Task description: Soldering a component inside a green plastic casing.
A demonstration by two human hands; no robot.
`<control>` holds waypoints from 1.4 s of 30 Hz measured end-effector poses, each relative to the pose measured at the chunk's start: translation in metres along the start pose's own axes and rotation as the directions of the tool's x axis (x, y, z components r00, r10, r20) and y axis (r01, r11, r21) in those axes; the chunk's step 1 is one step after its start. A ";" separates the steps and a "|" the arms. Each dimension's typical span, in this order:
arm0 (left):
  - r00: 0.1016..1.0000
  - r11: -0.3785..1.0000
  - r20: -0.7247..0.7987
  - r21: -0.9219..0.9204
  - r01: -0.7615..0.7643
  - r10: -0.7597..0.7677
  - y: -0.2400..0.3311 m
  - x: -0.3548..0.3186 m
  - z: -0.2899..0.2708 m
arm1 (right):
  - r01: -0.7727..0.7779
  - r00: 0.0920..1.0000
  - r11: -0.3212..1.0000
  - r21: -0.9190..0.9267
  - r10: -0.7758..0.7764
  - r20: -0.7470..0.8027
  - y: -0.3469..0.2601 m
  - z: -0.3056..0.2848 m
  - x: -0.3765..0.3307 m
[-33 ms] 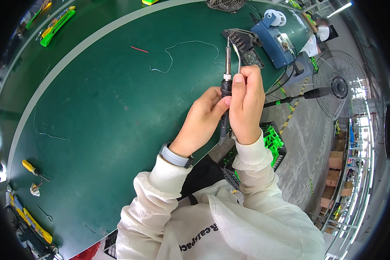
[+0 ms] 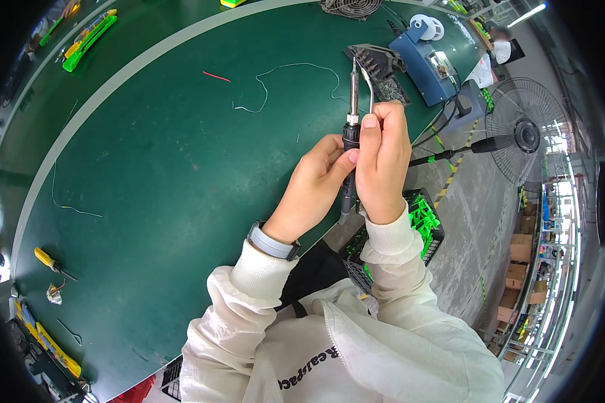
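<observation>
My left hand [image 2: 310, 185] is closed around the black handle of a soldering iron [image 2: 351, 136], whose metal shaft points away from me. Pressed close on its right side, my right hand [image 2: 384, 158] pinches a slim bent silver metal tool [image 2: 371, 97] between thumb and fingers. The tool stands almost parallel to the iron's shaft, and its lower end is hidden in my hand. Just beyond both tips is a black soldering iron stand [image 2: 380, 60]. A thin silvery wire [image 2: 302, 64] curls over the green table [image 2: 175, 174] to the left of the iron.
A blue box-shaped unit [image 2: 415, 66] with a white reel [image 2: 433, 28] stands at the far right. A short red wire [image 2: 216, 76] and a yellow-handled screwdriver [image 2: 46, 258] lie on the table. Right of the table are a floor fan [image 2: 526, 136] and a crate of green parts [image 2: 423, 225].
</observation>
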State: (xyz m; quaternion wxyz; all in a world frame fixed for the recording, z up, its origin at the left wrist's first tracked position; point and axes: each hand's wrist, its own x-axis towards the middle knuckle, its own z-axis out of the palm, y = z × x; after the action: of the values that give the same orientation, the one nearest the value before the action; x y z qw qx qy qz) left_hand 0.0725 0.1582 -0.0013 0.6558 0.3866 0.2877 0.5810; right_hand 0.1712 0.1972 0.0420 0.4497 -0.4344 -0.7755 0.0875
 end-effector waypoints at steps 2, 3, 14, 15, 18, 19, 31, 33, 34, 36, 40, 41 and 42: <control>1.000 1.000 0.001 0.001 -0.002 0.002 -0.001 0.000 0.000 | -0.008 1.000 1.000 0.003 0.008 0.008 0.000 0.000 0.000; 1.000 1.000 0.001 0.009 0.000 0.000 -0.001 0.000 0.000 | -0.016 1.000 1.000 0.008 0.016 0.012 0.000 -0.001 0.000; 1.000 1.000 -0.003 0.005 -0.007 0.007 0.000 0.000 0.000 | -0.002 1.000 1.000 0.000 0.002 0.010 -0.002 -0.001 0.001; 1.000 1.000 -0.003 0.003 -0.010 0.010 0.000 0.000 0.000 | -0.014 1.000 1.000 0.000 0.014 0.013 -0.002 -0.001 0.001; 1.000 1.000 -0.007 -0.009 -0.012 0.012 0.000 0.000 0.000 | -0.015 1.000 1.000 -0.007 0.015 0.015 -0.002 -0.001 0.002; 1.000 1.000 -0.009 -0.017 -0.009 0.009 0.000 -0.001 0.000 | -0.009 1.000 1.000 -0.011 0.009 0.015 -0.002 -0.001 0.002; 1.000 0.999 0.003 -0.055 -0.001 0.002 -0.001 0.001 -0.001 | 0.020 1.000 1.000 -0.015 -0.020 0.001 0.000 0.000 0.002; 1.000 0.998 0.015 -0.063 0.003 -0.002 -0.001 0.001 -0.002 | 0.005 1.000 1.000 -0.006 -0.005 0.004 0.000 0.000 0.002; 1.000 0.998 0.021 -0.068 0.003 -0.002 0.000 0.001 -0.003 | -0.003 1.000 1.000 -0.001 0.003 0.005 0.000 0.001 0.002; 1.000 0.997 0.027 -0.082 -0.001 0.004 0.000 0.001 -0.004 | -0.029 1.000 0.999 0.018 0.028 0.010 0.000 0.001 0.001; 1.000 0.994 0.015 -0.105 -0.003 0.004 0.000 0.001 -0.003 | -0.021 1.000 1.000 0.019 0.021 0.008 0.000 0.000 0.002; 1.000 0.994 0.010 -0.111 -0.005 0.006 0.000 0.001 -0.003 | -0.022 1.000 1.000 0.022 0.021 0.008 0.000 0.000 0.002; 1.000 0.995 0.007 -0.104 0.001 0.000 0.000 0.001 -0.003 | -0.022 1.000 0.999 0.025 0.022 0.009 0.001 0.000 0.002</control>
State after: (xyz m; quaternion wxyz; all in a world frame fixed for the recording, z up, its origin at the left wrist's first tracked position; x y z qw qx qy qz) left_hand 0.0703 0.1592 -0.0023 0.6762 0.3540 0.2551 0.5936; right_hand 0.1710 0.1990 0.0428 0.4508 -0.4369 -0.7713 0.1042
